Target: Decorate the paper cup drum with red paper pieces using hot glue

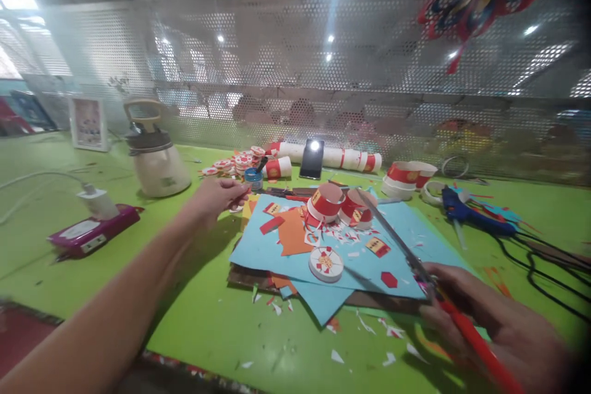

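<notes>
My left hand (226,195) is at the left edge of the blue paper, beside a small blue jar (253,178). Its fingers are pressed together; what they hold, if anything, is too small to tell. At the right, my right hand (484,320) grips large scissors (401,246) with red handles, blades pointing up and left over the blue paper (268,258). Two red-and-white paper cup rings (324,204) stand on the paper among white and red scraps. A round white disc (325,263) with a red pattern lies in front of them, near an orange paper piece (294,234).
Behind are a phone (312,159), stacked cups (355,160) and patterned discs (244,161). Right: cups (401,180), tape (433,192) and a blue glue gun (475,215) with black cords. Left: a jug (159,166) and a purple power strip (92,234) with a plug.
</notes>
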`<state>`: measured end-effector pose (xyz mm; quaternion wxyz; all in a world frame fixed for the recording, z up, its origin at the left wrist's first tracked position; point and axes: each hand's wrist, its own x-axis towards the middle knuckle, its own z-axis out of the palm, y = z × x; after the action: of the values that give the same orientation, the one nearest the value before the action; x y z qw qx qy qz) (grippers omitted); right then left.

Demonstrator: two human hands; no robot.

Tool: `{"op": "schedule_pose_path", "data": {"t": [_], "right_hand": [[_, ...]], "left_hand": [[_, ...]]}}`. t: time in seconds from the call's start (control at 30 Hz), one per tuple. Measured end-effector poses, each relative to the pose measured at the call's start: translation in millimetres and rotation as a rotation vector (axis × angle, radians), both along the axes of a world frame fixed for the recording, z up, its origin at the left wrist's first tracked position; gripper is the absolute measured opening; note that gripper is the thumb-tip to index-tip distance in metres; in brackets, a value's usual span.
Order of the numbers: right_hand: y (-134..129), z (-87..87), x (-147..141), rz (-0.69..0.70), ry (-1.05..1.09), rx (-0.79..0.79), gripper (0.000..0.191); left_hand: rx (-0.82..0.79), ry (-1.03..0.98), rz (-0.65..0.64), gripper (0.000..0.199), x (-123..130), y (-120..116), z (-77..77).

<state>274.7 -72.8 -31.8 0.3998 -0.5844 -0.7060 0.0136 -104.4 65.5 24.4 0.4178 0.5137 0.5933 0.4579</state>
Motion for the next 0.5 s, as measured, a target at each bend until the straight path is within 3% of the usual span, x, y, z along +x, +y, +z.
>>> {"op": "schedule_pose_path", "data": {"t": [0.07, 0.17, 0.5], "right_hand": [[1.7, 4.1, 3.2, -0.012, 0.001, -0.071, 0.038], [3.6, 11.6, 7.9, -0.020, -0.009, -0.185, 0.047], [10.3, 14.7, 9.3, -0.092, 0.153, -0.220, 0.056]], "left_hand": [[-0.072, 0.132, -0.038, 0.016, -9.0, 2.9, -0.4], [-0.156, 0.288, -0.069, 0.033, -18.4, 4.7, -3.4], [-0.259, 0.557, -0.057, 0.034, -34.2, -0.4, -7.3]]}}
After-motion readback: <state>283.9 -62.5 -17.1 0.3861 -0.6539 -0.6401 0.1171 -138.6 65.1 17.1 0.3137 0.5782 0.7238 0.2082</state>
